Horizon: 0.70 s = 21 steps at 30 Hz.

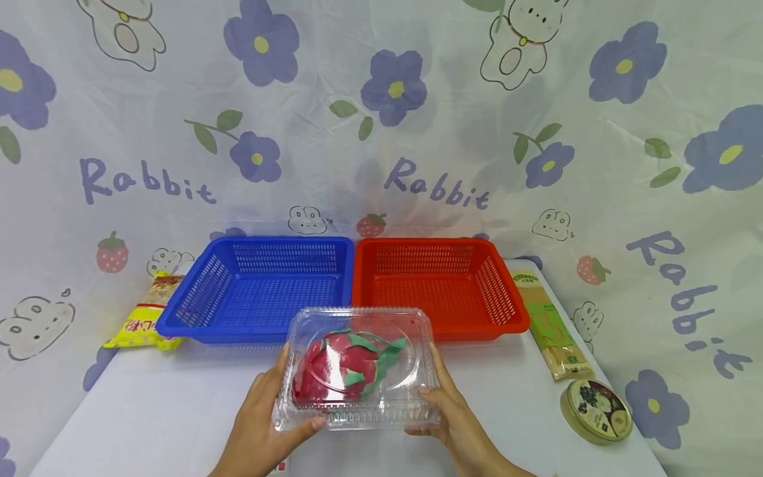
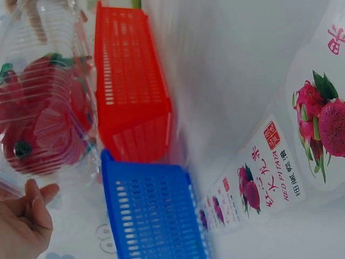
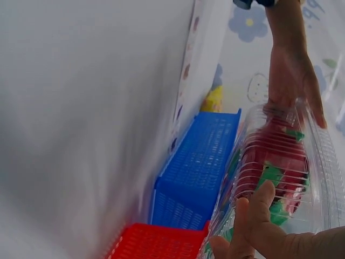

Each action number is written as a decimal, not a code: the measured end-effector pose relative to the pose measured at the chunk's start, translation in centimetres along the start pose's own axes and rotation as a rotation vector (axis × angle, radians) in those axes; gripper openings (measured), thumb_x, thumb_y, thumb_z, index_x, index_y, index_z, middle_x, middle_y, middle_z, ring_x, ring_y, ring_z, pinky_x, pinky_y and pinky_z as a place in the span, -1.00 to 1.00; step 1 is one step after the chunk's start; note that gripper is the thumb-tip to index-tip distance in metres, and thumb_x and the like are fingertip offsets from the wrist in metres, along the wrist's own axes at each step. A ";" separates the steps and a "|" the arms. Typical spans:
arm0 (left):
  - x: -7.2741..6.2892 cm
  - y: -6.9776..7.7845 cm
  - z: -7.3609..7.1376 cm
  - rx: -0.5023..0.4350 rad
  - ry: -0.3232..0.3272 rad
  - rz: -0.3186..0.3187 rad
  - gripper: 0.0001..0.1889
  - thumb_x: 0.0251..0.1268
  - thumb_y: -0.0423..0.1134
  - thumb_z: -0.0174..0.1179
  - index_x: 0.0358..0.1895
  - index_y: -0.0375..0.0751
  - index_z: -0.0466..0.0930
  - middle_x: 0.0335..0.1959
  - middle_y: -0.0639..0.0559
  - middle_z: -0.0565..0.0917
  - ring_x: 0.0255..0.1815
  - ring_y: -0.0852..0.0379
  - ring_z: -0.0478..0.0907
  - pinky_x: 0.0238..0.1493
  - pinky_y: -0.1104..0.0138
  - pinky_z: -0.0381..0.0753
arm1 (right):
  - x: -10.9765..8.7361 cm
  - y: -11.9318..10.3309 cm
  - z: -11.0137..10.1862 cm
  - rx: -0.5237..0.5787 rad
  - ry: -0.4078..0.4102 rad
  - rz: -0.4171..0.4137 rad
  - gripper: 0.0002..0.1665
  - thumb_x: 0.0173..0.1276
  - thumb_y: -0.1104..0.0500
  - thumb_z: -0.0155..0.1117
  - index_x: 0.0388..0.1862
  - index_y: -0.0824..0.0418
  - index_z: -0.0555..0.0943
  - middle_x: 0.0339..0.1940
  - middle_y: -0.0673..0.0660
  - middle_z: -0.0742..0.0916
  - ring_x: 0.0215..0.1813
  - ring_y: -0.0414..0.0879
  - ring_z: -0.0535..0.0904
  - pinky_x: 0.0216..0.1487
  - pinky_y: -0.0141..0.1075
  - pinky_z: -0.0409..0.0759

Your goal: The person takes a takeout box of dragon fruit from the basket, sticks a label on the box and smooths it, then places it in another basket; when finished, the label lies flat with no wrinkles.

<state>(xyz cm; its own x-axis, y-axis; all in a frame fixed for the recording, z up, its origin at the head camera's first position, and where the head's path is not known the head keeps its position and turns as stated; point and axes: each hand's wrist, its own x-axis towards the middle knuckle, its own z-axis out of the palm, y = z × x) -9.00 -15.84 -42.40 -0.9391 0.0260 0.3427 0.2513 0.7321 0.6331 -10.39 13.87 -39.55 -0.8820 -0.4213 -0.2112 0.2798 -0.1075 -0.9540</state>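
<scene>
White table (image 1: 512,391), dragon fruit (image 1: 336,371) in clamshell (image 1: 375,416)

- A small tabletop set-up screened off by fabric; whether the room beyond is a home, lab or shop cannot be told.
- Cloth (image 1: 324,162), printed with flowers, rabbits, strawberries and the word "Rabbit", hangs behind and along both sides.
- The surface (image 1: 507,391) is plain white, close against the cloth.
- Groceries give a pantry look: a yellow packet (image 1: 143,324), a green packet (image 1: 551,324), a round tin (image 1: 596,411), and fruit in a clear box (image 1: 357,417).
- A blue basket (image 1: 226,335) and a red basket (image 1: 483,330), slotted plastic, stand side by side.
</scene>
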 end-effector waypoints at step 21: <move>-0.6 -0.4 0.7 0.064 0.051 0.037 0.29 -0.32 0.09 0.62 0.60 0.08 0.02 0.07 -0.01 0.60 -0.01 0.24 0.39 -0.11 -0.01 0.61 | -0.3 0.9 -0.4 0.018 -0.023 0.039 -0.11 0.59 0.02 -0.20 0.61 -0.16 -0.49 0.59 0.36 -0.29 0.22 0.11 0.40 0.10 -0.06 0.58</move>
<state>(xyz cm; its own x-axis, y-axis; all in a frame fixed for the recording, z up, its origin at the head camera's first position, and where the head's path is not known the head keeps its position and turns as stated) -8.70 -15.65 -43.31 -0.9159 0.0206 0.4008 0.2686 0.7734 0.5742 -10.07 14.27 -40.48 -0.8613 -0.4462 -0.2432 0.3209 -0.1066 -0.9411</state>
